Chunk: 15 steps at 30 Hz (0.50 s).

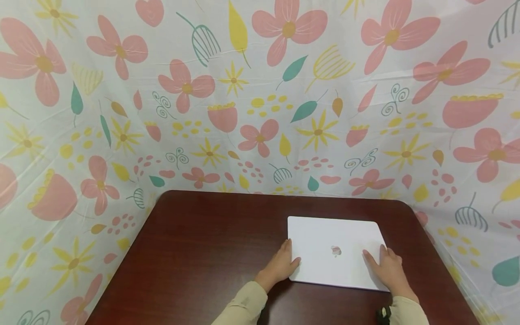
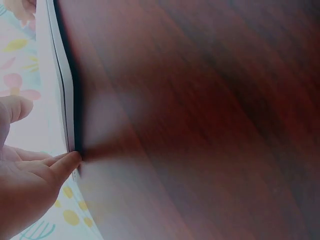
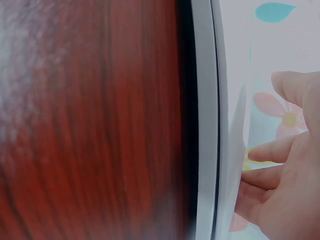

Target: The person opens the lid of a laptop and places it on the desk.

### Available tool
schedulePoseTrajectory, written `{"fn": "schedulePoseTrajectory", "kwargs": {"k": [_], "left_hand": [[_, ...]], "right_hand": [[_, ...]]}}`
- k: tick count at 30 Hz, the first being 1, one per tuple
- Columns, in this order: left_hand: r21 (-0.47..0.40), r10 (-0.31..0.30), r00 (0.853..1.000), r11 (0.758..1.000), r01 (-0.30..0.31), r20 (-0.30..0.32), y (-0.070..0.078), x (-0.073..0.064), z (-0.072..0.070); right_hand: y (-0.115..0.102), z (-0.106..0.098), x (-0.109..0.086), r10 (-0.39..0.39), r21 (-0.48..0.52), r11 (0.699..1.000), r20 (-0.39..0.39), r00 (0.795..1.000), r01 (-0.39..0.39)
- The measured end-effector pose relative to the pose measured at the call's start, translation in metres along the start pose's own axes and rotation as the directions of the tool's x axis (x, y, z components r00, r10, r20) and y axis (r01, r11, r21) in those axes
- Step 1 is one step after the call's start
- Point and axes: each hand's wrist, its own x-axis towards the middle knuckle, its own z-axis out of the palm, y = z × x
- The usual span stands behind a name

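A closed silver laptop point(image 1: 325, 271) with an apple logo on its lid lies flat on the brown table, right of the middle. My left hand point(image 1: 279, 263) is at its left edge; in the left wrist view the fingertips touch the laptop's side point(image 2: 66, 100) and the thumb stands apart above the lid. At the opposite edge is my right hand point(image 1: 387, 269), its thumb over the lid. The right wrist view shows that hand's relaxed fingers point(image 3: 265, 177) beside the laptop's edge point(image 3: 206, 125); firm contact there is hard to judge.
The dark wood table point(image 1: 203, 239) has rounded far corners. Behind it and on both sides hangs a white cloth point(image 1: 243, 149) with pink, yellow and green flowers. A dark band point(image 1: 383, 314) shows at the right sleeve.
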Motion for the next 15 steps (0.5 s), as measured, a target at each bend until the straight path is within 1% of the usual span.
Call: {"fn": "schedulePoseTrajectory", "kwargs": {"k": [2, 3, 6, 10, 15], "left_hand": [[0.002, -0.015, 1.0, 1.0, 0.015, 0.005, 0.0009, 0.0007, 0.0006], [-0.015, -0.032, 0.999, 0.999, 0.032, 0.01, 0.0005, 0.0015, 0.0017], [-0.01, -0.059, 0.998, 0.998, 0.059, 0.011, -0.0006, 0.0034, 0.0044], [-0.023, -0.078, 0.997, 0.997, 0.078, 0.003, -0.0005, 0.0032, 0.0044], [-0.051, -0.09, 0.996, 0.995, 0.089, -0.022, -0.0007, 0.0011, 0.0025]], "right_hand": [[-0.0013, -0.0004, 0.0001, 0.01, 0.0, 1.0, 0.007, 1.0, -0.01], [-0.0017, -0.0004, 0.0003, 0.014, 0.0, 1.0, 0.009, 1.0, -0.014], [-0.0029, 0.0002, 0.0004, 0.022, 0.007, 1.0, 0.019, 1.0, -0.022], [-0.0047, 0.0008, 0.0005, 0.021, 0.016, 1.0, 0.014, 1.0, -0.022], [-0.0099, 0.0007, 0.0006, 0.023, 0.035, 0.999, 0.018, 1.0, -0.024]]}}
